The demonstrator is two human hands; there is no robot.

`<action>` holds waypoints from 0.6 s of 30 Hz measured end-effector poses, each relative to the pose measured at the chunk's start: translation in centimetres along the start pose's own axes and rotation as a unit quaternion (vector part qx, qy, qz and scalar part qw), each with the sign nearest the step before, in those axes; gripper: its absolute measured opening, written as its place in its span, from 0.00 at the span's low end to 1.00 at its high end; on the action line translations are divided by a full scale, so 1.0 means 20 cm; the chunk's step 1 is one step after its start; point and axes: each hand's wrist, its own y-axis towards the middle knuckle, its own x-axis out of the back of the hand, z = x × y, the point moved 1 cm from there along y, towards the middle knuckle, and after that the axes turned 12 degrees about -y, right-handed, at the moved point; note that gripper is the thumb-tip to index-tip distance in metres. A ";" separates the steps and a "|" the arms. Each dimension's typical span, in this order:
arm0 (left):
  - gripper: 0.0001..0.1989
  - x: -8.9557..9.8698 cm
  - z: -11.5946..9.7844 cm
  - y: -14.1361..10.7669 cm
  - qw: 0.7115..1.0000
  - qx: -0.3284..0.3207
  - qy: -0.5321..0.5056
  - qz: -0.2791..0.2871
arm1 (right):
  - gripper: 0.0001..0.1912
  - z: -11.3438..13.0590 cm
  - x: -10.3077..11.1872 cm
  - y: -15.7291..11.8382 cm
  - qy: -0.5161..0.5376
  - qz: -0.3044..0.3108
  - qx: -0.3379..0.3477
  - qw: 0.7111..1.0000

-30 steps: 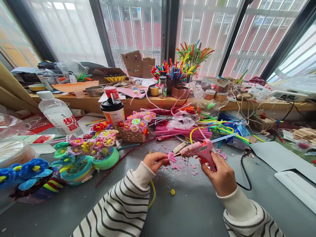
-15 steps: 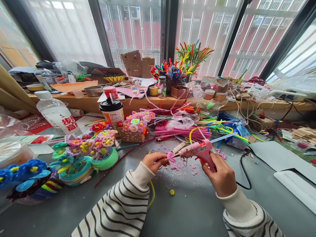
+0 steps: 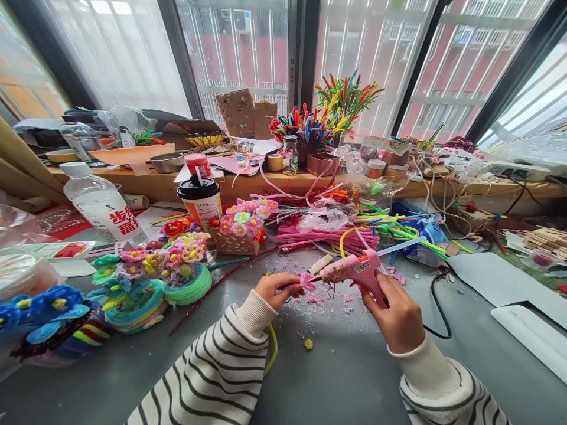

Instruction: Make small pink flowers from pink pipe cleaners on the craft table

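A small pink fuzzy flower is pinched in the fingertips of my left hand. My right hand grips the handle of a pink hot glue gun, and a pale glue stick sticks out of its back. The gun's nozzle points left and meets or nearly meets the flower; contact is hard to make out. Pink fluff bits lie scattered on the grey table below the nozzle. Nearer to me rests a small yellow coil. A yellow-green pipe cleaner runs beside my left wrist.
Baskets of fuzzy flowers stand at the left, near a plastic bottle and a lidded cup. Bundles of pink pipe cleaners lie behind my hands. A black cable curves past my right hand. White sheets lie at right.
Almost nothing differs. Both hands, the pink flower and the glue gun keep practically the same places.
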 end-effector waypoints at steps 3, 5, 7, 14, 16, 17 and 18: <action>0.11 0.00 0.01 0.00 1.000 0.002 -0.006 -0.003 | 0.12 0.00 -0.01 0.00 0.014 -0.037 0.013 0.999; 0.11 0.00 0.01 0.00 1.000 -0.001 -0.009 -0.009 | 0.12 -0.01 -0.01 0.00 0.016 -0.050 0.020 0.998; 0.10 0.00 0.01 0.00 1.000 -0.003 -0.016 -0.015 | 0.12 -0.01 -0.02 0.00 0.014 -0.051 0.023 0.998; 0.10 0.00 0.02 0.00 0.999 -0.001 -0.023 -0.044 | 0.13 0.00 -0.01 -0.01 -0.013 -0.085 0.041 0.995; 0.10 0.00 0.02 0.00 0.999 -0.002 -0.017 -0.045 | 0.13 0.00 -0.01 -0.01 -0.026 -0.095 0.050 0.994; 0.10 0.00 0.03 0.00 0.999 -0.001 -0.013 -0.047 | 0.13 0.01 -0.01 -0.01 -0.033 -0.100 0.056 0.993; 0.10 0.00 0.03 0.00 0.999 0.003 -0.007 -0.050 | 0.13 0.01 0.00 -0.01 -0.041 -0.104 0.063 0.992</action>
